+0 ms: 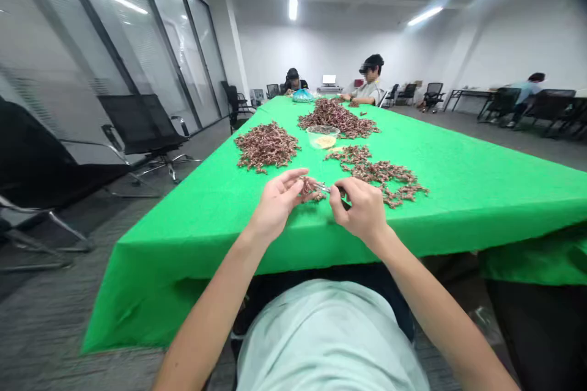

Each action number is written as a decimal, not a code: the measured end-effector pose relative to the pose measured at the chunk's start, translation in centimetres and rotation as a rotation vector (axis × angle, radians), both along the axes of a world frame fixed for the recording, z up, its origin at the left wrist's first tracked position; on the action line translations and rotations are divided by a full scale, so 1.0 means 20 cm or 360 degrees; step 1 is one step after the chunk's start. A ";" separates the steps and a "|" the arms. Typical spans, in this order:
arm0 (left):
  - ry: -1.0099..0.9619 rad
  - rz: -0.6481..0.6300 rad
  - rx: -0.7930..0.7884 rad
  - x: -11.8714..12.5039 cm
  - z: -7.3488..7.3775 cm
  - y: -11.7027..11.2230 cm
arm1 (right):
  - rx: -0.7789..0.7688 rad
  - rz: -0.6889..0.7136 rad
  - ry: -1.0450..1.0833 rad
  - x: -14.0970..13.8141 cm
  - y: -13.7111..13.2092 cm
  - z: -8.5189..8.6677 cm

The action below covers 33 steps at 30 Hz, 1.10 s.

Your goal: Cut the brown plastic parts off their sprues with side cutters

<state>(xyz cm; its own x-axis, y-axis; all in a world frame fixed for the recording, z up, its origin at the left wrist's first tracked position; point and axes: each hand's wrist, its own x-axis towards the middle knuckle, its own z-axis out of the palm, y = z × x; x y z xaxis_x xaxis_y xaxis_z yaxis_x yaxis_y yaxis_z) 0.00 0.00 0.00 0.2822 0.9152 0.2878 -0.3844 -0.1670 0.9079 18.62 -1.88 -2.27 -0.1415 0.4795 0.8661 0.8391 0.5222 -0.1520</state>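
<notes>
My left hand pinches a small brown clump of dried, stringy pieces just above the green tablecloth. My right hand is closed round a thin metal tool, whose tip touches the clump. Both hands hover near the table's front edge. A loose spread of the same brown pieces lies just beyond my right hand.
A clear plastic bowl with yellowish bits stands mid-table between two larger brown heaps. Two people sit at the far end, another at the far right. Black office chairs stand to the left by the glass wall.
</notes>
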 end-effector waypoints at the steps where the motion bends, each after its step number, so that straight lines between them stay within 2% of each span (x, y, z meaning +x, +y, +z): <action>1: 0.0003 -0.0009 0.0003 0.00 0.00 0.00 | -0.0013 0.0009 -0.0004 0.00 0.00 0.00; 7: 0.0065 -0.0023 0.0025 0.00 0.01 -0.01 | -0.0041 0.0053 -0.0030 0.01 0.02 0.00; 18: 0.0166 -0.0058 0.0031 0.00 0.00 -0.01 | 0.0096 0.0143 -0.0113 0.02 0.02 0.00; 33: 0.0299 -0.0051 -0.0043 0.00 0.02 -0.02 | 0.0168 0.0031 -0.0211 0.02 0.03 -0.01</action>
<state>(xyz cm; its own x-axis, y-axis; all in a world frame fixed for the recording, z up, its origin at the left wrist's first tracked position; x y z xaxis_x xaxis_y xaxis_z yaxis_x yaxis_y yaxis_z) -0.06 -0.48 0.47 0.3576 0.9116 0.2026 -0.2126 -0.1318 0.9682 18.99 -1.32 -2.54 -0.2660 0.3830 0.8846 0.8379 0.5456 0.0157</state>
